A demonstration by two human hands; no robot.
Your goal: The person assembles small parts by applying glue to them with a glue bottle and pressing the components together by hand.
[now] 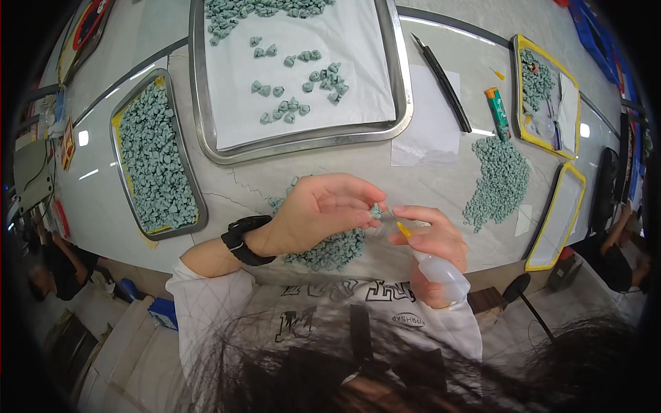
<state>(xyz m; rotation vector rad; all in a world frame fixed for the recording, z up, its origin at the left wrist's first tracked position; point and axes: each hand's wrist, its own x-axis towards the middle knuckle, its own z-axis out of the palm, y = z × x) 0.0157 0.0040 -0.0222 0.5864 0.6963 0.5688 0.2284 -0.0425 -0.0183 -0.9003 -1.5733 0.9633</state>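
One small grey-green lump (376, 210), irregular and matte like those heaped on the table (275, 179) beneath, sits pinched between the fingertips of the left hand (320, 213). Right hand (430, 251) is clenched around a translucent squeeze bottle (441, 272); its yellow nozzle (403, 230) points up just beside the lump.

My left hand (320, 217) pinches a small teal piece (376, 210) over the grey table (275, 182). My right hand (430, 244) grips a squeeze bottle (441, 272), yellow nozzle (404, 230) near it.
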